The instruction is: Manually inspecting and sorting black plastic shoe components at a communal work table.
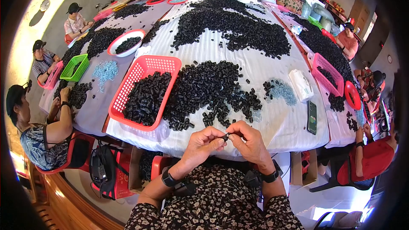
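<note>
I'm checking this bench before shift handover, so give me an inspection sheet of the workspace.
Surface: white striped cloth table cover, mostly heaped with parts.
Job's things: one small black plastic piece pinched between both hands; big pile of small black cylindrical parts; red plastic mesh basket part full of them.
Clutter: dark phone, white folded packet, patch of small silvery metal bits.
Grippers: left hand and right hand, fingertips together on the piece.
Cables: nothing seen.
Surroundings: other seated people working round adjoining tables.
</note>
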Demonstrator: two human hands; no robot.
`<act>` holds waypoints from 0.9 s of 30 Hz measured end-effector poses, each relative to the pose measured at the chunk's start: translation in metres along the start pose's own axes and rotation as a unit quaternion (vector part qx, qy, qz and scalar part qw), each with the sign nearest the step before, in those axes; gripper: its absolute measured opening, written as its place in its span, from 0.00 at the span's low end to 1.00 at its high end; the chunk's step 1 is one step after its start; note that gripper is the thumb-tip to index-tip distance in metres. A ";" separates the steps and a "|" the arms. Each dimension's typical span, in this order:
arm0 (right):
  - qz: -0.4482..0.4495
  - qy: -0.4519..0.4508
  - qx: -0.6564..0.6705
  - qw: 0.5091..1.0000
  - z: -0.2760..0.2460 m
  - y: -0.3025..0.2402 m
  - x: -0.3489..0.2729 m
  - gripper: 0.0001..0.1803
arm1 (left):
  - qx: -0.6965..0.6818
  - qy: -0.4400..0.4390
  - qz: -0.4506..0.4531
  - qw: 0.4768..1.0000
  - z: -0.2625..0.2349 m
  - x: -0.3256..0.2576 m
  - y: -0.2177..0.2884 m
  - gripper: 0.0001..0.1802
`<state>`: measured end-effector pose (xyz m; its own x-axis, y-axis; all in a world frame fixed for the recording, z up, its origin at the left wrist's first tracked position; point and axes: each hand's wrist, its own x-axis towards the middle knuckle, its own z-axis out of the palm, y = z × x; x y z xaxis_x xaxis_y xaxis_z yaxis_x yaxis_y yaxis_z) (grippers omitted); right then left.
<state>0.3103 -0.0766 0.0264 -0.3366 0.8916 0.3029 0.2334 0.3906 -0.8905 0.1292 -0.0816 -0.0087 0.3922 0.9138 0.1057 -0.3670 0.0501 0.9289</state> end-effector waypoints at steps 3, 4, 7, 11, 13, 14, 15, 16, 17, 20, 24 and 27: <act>0.005 0.007 -0.037 0.999 0.002 -0.001 -0.002 0.06 | 0.002 0.005 -0.009 1.000 0.003 -0.001 0.003 0.07; 0.005 0.006 -0.037 0.999 0.001 -0.003 -0.002 0.06 | 0.000 0.011 -0.016 1.000 0.003 -0.001 0.004 0.07; -0.011 -0.003 -0.079 0.997 0.002 -0.006 -0.002 0.07 | 0.004 0.008 -0.011 1.000 0.002 -0.001 0.003 0.07; -0.068 0.001 -0.154 0.986 0.007 -0.002 -0.003 0.10 | 0.003 0.012 -0.007 1.000 0.001 -0.001 0.001 0.06; -0.113 0.008 -0.196 0.974 0.011 -0.002 -0.005 0.12 | 0.004 0.031 -0.008 0.999 0.002 -0.001 -0.001 0.05; -0.147 0.012 -0.247 0.958 0.014 -0.007 -0.005 0.14 | 0.004 0.030 -0.010 0.999 0.001 -0.001 -0.002 0.05; -0.180 0.016 -0.297 0.938 0.016 -0.011 -0.006 0.16 | 0.009 0.033 0.006 0.999 0.001 -0.001 -0.004 0.04; -0.178 0.018 -0.297 0.938 0.018 -0.014 -0.005 0.16 | 0.013 0.035 0.020 0.999 0.000 -0.001 -0.006 0.03; -0.222 0.016 -0.336 0.915 0.018 -0.018 -0.002 0.18 | 0.014 0.034 0.018 0.999 0.001 -0.001 -0.007 0.03; -0.251 0.036 -0.376 0.891 0.027 -0.010 -0.002 0.20 | -0.003 0.069 0.018 0.997 0.004 -0.001 -0.008 0.01; -0.255 0.056 -0.408 0.875 0.031 0.003 -0.002 0.19 | -0.012 0.096 0.024 0.995 0.008 -0.001 -0.010 0.02; -0.269 0.067 -0.409 0.869 0.032 0.008 -0.001 0.18 | -0.018 0.124 -0.015 0.992 0.011 -0.001 -0.007 0.05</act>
<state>0.2829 -0.0817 0.0082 -0.5018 0.5263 0.6865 0.6635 0.7434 -0.0849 0.1405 -0.0874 -0.0119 0.1861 0.9824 -0.0157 -0.3903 0.0886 0.9164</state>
